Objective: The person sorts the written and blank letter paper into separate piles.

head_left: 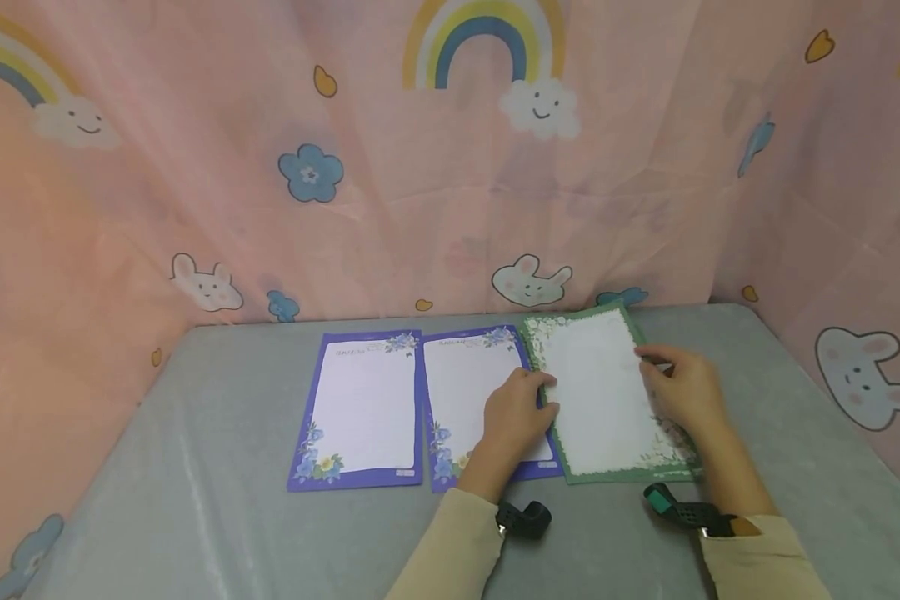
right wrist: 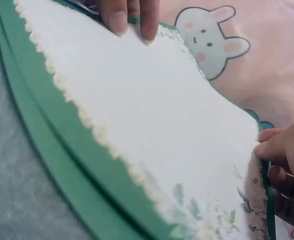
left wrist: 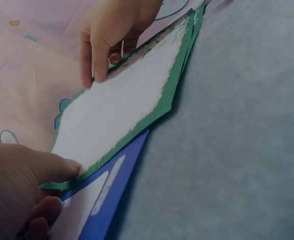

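A green-bordered sheet of paper [head_left: 596, 392] with a white middle and printed flowers at its corners is at the right of the row. My left hand [head_left: 516, 408] pinches its left edge, thumb on top in the left wrist view. At the opposite edge, my right hand [head_left: 686, 387] pinches the sheet between thumb and fingers. A second green edge [right wrist: 42, 145] shows beneath the sheet in the right wrist view. Partly under my left hand and the green sheet lies a purple-bordered sheet [head_left: 457, 392] with blue flowers and handwriting at its top.
Another purple-bordered sheet [head_left: 367, 408], also with writing at its top, lies flat to the left of the first. The grey table [head_left: 217, 467] meets a pink curtain [head_left: 390, 225] printed with rainbows and rabbits at its back edge.
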Demonstrator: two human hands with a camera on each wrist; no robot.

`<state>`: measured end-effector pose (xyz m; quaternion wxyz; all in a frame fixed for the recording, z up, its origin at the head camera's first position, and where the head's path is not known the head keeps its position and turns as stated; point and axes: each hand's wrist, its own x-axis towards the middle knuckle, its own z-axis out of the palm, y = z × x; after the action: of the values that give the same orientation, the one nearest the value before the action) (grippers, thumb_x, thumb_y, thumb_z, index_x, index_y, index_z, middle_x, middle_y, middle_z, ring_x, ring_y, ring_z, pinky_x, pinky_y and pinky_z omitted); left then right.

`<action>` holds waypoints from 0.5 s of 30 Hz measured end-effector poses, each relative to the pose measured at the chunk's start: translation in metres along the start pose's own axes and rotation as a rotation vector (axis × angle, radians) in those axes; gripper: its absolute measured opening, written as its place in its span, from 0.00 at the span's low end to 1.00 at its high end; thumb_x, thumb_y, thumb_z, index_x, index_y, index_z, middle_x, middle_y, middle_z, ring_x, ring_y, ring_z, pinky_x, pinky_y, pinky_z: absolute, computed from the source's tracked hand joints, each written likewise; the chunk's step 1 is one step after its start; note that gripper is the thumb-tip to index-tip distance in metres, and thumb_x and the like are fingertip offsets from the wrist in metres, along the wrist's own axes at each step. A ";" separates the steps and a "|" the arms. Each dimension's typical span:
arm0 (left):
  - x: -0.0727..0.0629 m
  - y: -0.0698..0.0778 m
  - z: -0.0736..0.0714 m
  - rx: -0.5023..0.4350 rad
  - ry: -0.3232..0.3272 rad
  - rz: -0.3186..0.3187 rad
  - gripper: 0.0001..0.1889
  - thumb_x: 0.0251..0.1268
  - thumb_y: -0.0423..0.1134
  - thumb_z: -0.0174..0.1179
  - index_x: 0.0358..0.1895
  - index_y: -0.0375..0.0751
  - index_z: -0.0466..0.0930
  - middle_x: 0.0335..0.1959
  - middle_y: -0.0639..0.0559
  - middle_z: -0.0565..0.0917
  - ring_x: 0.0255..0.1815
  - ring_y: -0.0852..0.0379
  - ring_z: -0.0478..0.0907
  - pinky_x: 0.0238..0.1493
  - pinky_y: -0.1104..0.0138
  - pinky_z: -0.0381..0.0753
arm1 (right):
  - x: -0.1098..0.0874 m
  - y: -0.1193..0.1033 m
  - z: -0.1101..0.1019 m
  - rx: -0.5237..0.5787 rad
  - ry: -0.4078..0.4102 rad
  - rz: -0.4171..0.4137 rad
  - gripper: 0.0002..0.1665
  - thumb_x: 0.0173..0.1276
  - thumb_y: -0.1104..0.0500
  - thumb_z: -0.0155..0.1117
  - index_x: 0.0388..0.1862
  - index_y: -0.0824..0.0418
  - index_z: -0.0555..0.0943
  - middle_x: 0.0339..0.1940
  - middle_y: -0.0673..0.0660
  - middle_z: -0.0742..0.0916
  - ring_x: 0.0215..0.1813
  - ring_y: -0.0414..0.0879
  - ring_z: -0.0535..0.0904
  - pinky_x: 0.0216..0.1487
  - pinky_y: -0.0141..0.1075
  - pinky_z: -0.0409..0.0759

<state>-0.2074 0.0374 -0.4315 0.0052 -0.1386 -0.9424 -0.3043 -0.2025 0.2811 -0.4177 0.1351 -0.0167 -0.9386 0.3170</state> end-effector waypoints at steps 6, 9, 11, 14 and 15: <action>0.000 -0.001 0.003 -0.011 0.005 0.004 0.15 0.63 0.48 0.69 0.53 0.56 0.87 0.51 0.54 0.83 0.48 0.56 0.83 0.48 0.65 0.81 | 0.000 0.004 0.008 -0.054 -0.002 0.044 0.20 0.77 0.58 0.53 0.60 0.63 0.83 0.33 0.64 0.87 0.19 0.40 0.68 0.18 0.35 0.65; 0.000 0.000 0.004 -0.004 0.007 -0.003 0.16 0.62 0.50 0.70 0.52 0.56 0.87 0.52 0.55 0.82 0.51 0.56 0.84 0.50 0.65 0.81 | 0.000 0.005 0.011 -0.063 0.020 0.038 0.19 0.76 0.58 0.53 0.59 0.63 0.83 0.29 0.63 0.86 0.19 0.41 0.68 0.18 0.35 0.63; 0.000 0.000 0.005 0.004 0.005 -0.007 0.16 0.61 0.50 0.71 0.52 0.57 0.87 0.52 0.55 0.82 0.51 0.57 0.84 0.51 0.66 0.81 | -0.001 0.006 0.013 -0.061 0.042 0.027 0.18 0.75 0.59 0.55 0.57 0.64 0.84 0.33 0.64 0.88 0.19 0.40 0.68 0.19 0.35 0.64; -0.001 0.001 0.005 0.012 -0.004 -0.016 0.16 0.61 0.51 0.71 0.53 0.58 0.87 0.52 0.56 0.82 0.51 0.57 0.83 0.51 0.66 0.81 | -0.002 0.007 0.016 -0.069 0.063 0.022 0.18 0.74 0.60 0.57 0.56 0.64 0.84 0.32 0.64 0.88 0.19 0.39 0.68 0.19 0.35 0.64; -0.001 0.000 0.005 0.016 -0.006 -0.018 0.16 0.61 0.51 0.71 0.53 0.58 0.87 0.52 0.56 0.82 0.51 0.57 0.83 0.51 0.66 0.81 | -0.002 0.008 0.017 -0.076 0.070 0.020 0.17 0.73 0.59 0.57 0.55 0.64 0.85 0.29 0.63 0.87 0.19 0.39 0.67 0.20 0.35 0.64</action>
<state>-0.2059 0.0406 -0.4357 0.0008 -0.1311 -0.9460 -0.2965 -0.2051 0.2770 -0.4361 0.1639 -0.0425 -0.9445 0.2816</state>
